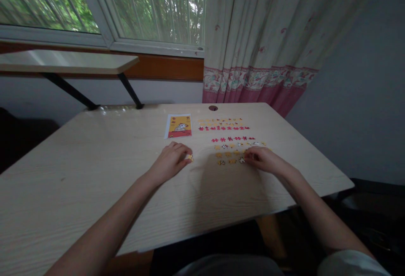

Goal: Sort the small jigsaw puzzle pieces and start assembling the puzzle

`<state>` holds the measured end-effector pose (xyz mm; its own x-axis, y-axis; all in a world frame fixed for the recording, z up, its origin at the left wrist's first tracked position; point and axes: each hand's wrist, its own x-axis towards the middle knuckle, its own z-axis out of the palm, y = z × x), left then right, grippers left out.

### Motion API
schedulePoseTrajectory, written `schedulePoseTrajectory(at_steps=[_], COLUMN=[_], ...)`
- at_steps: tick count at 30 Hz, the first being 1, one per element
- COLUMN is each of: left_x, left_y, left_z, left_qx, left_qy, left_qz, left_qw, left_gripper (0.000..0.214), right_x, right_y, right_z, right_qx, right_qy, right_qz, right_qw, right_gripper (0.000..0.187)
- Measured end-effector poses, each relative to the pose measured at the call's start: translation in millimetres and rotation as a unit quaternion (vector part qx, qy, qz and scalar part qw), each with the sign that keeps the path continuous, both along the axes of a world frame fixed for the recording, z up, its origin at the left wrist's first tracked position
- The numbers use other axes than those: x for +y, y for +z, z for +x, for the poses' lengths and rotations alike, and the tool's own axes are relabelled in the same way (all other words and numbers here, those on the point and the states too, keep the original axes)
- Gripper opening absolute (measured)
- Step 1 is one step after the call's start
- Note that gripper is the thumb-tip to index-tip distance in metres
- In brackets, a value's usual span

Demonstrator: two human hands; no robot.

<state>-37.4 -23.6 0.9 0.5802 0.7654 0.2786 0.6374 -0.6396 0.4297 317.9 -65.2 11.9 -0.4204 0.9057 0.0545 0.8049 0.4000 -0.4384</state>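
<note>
Between the thumb and fingers of my left hand is a small yellow and white jigsaw puzzle piece, just above the table. My right hand reaches over the right end of the nearer rows, its fingers closed beside a white and dark puzzle piece; whether it grips a piece is hidden. Left of it lie yellow pieces. Farther back runs a row of red puzzle pieces. Behind my left hand lies a picture card with a white animal on yellow and red.
More red pieces and yellow pieces lie in rows toward the back of the wooden table. A round cable hole is near its back edge. A raised shelf stands at the back left, and a curtain hangs behind.
</note>
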Motion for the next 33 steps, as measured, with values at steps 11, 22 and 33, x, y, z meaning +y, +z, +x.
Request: schedulePoseTrajectory(at_steps=[11, 22, 33], left_x=[-12, -15, -17], left_y=[7.9, 13.8, 10.6], left_z=[16, 24, 27], left_qx=[-0.272, -0.436, -0.425], left_qy=[0.031, 0.070, 0.045], left_qz=[-0.269, -0.399, -0.416], left_qw=[0.923, 0.804, 0.802], left_gripper=[0.015, 0.019, 0.019], right_x=[8, 19, 23], right_y=[20.8, 20.8, 4.4], right_z=[-10, -109, -119], right_qx=[-0.043, 0.038, 0.090], right_qy=[0.014, 0.147, 0.144], right_qz=[0.012, 0.206, 0.225], right_qw=[0.999, 0.967, 0.959], right_gripper=[0.012, 0.014, 0.017])
